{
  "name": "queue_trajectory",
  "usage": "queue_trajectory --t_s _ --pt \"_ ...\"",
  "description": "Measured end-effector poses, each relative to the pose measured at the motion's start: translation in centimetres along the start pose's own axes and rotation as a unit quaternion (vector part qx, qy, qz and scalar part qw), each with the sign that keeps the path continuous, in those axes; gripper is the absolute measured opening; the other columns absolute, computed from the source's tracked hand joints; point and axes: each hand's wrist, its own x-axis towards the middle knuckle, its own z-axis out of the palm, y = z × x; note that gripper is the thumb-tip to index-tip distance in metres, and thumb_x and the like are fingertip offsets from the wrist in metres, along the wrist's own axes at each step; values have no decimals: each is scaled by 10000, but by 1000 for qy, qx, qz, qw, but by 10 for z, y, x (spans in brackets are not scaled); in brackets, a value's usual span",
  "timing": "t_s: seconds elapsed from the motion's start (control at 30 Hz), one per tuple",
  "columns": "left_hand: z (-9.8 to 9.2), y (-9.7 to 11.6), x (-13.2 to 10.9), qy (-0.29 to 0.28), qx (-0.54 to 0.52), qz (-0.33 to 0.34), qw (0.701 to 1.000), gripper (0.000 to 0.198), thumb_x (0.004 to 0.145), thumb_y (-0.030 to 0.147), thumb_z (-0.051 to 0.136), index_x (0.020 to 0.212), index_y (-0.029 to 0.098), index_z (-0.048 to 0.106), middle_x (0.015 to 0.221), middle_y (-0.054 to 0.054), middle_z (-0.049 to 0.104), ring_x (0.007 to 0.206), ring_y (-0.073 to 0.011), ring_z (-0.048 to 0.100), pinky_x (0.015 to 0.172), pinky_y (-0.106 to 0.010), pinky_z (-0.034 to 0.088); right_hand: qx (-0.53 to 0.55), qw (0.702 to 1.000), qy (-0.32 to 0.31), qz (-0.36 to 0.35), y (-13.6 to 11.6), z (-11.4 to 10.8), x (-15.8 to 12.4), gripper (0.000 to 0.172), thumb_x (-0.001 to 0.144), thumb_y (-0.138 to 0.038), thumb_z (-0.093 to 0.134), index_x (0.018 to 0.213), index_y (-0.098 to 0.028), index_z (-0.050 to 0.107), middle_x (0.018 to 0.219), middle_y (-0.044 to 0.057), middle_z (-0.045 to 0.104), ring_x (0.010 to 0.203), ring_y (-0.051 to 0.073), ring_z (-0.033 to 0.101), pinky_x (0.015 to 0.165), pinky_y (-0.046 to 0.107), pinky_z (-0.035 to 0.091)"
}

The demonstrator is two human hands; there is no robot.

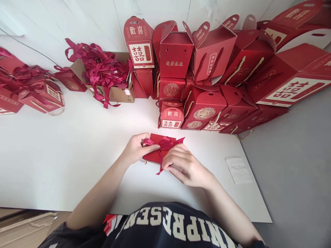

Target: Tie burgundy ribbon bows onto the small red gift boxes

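A small red gift box (154, 155) lies on the white board (77, 155) right in front of me. A dark red ribbon (165, 144) is tied in a bow on top of it. My left hand (137, 148) pinches the bow's left loop. On the right, my right hand (182, 165) pinches the ribbon beside the knot, with one tail hanging below its fingers. Both hands rest against the box.
Stacked red gift boxes (207, 75) with rope handles fill the back and right. A cardboard box (121, 93) heaped with red ribbons (99, 70) stands at the back left, more red boxes (38, 93) at far left. A white paper slip (238, 169) lies to the right.
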Motion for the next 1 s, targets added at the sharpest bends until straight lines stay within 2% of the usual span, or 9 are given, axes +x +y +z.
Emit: queue_trajectory --t_s 0.13,0.2,0.3,0.37,0.5,0.67,0.8,0.9,1.0 --pt "3 -1 0 -12 41 26 999 415 692 439 780 679 173 462 586 59 496 485 -83 509 408 -187 404 88 994 -63 4 2 -15 -6 33 908 -244 616 900 -222 639 855 13 692 837 179 604 873 387 424" --pt "4 1 -1 -26 43 23 998 388 684 433 785 726 175 497 621 50 538 500 -94 529 410 -192 404 148 989 -15 21 6 -19 -7 95 924 -309 595 919 -231 650 901 31 693 880 197 620 889 399 443" --pt "6 5 -4 -44 48 25 998 367 684 422 783 761 179 518 652 45 562 533 -100 542 446 -200 413 156 973 124 117 19 -18 -3 214 983 -367 470 1030 -256 648 1148 74 634 1099 230 578 957 421 443" --pt "10 6 -6 -24 68 41 997 358 726 450 739 720 176 508 625 47 532 541 -96 519 469 -202 400 134 966 141 170 29 -17 4 253 996 -394 431 1099 -275 629 1284 73 565 1222 234 513 1028 433 406" --pt "16 7 -8 60 129 85 986 428 773 481 673 612 174 422 561 58 406 526 -80 420 482 -203 342 108 981 32 159 41 -26 22 231 964 -418 497 944 -240 642 1366 71 515 1308 237 453 1087 448 359" --pt "18 7 -10 66 149 92 982 490 714 449 729 606 185 329 565 68 396 520 -78 408 496 -205 338 133 973 -127 138 43 -50 38 259 900 -384 612 723 -195 596 1420 74 489 1353 254 412 1018 444 426" --pt "17 8 -9 33 148 102 983 419 701 433 740 597 172 429 627 44 438 556 -92 443 515 -212 363 157 971 -146 107 47 -53 50 268 885 -352 631 684 -185 569 1356 75 538 1285 237 479 1084 461 345" --pt "16 10 -8 -4 137 99 985 312 701 411 738 648 163 558 704 10 527 623 -120 508 557 -228 406 159 971 -165 62 51 -50 59 251 837 -270 677 657 -188 522 1304 62 549 1215 218 513 1050 437 382" --pt "15 11 -8 -5 129 100 987 334 661 404 765 615 158 543 684 10 518 618 -127 510 550 -237 415 152 967 -200 43 54 -50 66 213 806 -158 655 664 -194 500 1282 53 546 1190 203 518 1022 407 403"
